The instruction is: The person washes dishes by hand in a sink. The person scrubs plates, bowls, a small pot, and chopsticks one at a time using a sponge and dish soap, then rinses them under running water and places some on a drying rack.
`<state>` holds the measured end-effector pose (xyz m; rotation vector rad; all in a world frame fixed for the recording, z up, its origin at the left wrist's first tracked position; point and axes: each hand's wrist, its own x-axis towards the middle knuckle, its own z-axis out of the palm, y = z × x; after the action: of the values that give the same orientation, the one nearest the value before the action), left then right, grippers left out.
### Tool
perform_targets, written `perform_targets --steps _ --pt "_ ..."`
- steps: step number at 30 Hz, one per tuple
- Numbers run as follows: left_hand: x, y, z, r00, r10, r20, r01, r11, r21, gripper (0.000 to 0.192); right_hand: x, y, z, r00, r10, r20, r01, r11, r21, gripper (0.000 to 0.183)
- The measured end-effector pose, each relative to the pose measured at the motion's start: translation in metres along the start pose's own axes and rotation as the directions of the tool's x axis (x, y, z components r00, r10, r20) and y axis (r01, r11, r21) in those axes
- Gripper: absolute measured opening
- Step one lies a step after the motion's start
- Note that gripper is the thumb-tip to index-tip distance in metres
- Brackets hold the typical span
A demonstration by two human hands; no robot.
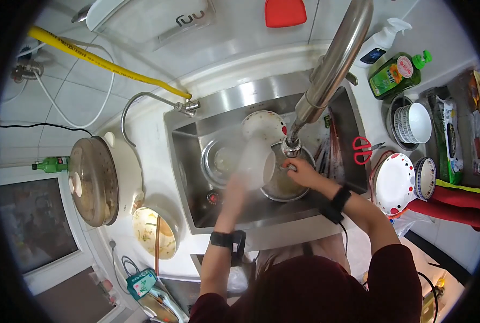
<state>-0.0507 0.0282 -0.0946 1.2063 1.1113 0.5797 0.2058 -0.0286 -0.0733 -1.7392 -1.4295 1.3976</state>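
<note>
Over the steel sink [256,220], my left hand [236,191] grips a white bowl [260,163], blurred by motion and tilted with its opening to the right. My right hand [302,173] is closed on something small and metallic, too small to name, just below the spray head of the steel faucet [291,147]. Under my right hand sits a metal pot [284,194] with cloudy liquid. A metal basin [211,165] lies to its left in the sink. Behind them rests a dotted white plate [264,123].
Right of the sink are red-handled scissors [362,151], stacked bowls [420,123], a dotted plate [394,183], a green detergent bottle [395,76] and a white spray bottle [381,42]. On the left stand a lidded cooker [129,181] and a bowl with chopsticks [145,234].
</note>
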Motion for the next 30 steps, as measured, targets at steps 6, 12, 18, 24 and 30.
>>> perform_targets --steps 6,12,18,24,30 --pt "-0.004 0.033 0.032 0.997 -0.078 0.003 0.075 0.949 -0.305 0.029 -0.022 -0.059 0.024 0.819 -0.485 -0.306 0.473 0.873 -0.116 0.042" --pt "-0.01 0.038 0.034 1.0 0.018 -0.02 -0.023 0.958 -0.286 0.029 -0.011 -0.036 0.021 0.817 -0.367 -0.445 0.075 0.833 -0.548 0.045" --pt "-0.001 -0.003 0.017 0.989 0.09 -0.118 -0.107 0.983 -0.146 0.028 -0.038 -0.045 0.023 0.869 -0.318 -0.378 0.333 0.943 -0.028 0.045" --pt "-0.009 0.014 0.025 0.995 0.091 -0.039 -0.081 0.975 0.207 0.024 -0.023 -0.09 0.029 0.766 -0.633 -0.11 0.539 0.727 -0.425 0.041" --pt "-0.036 0.053 0.024 0.997 -0.079 0.006 0.08 0.996 -0.037 0.023 -0.011 -0.113 0.022 0.674 -0.704 -0.224 0.503 0.659 -0.559 0.033"
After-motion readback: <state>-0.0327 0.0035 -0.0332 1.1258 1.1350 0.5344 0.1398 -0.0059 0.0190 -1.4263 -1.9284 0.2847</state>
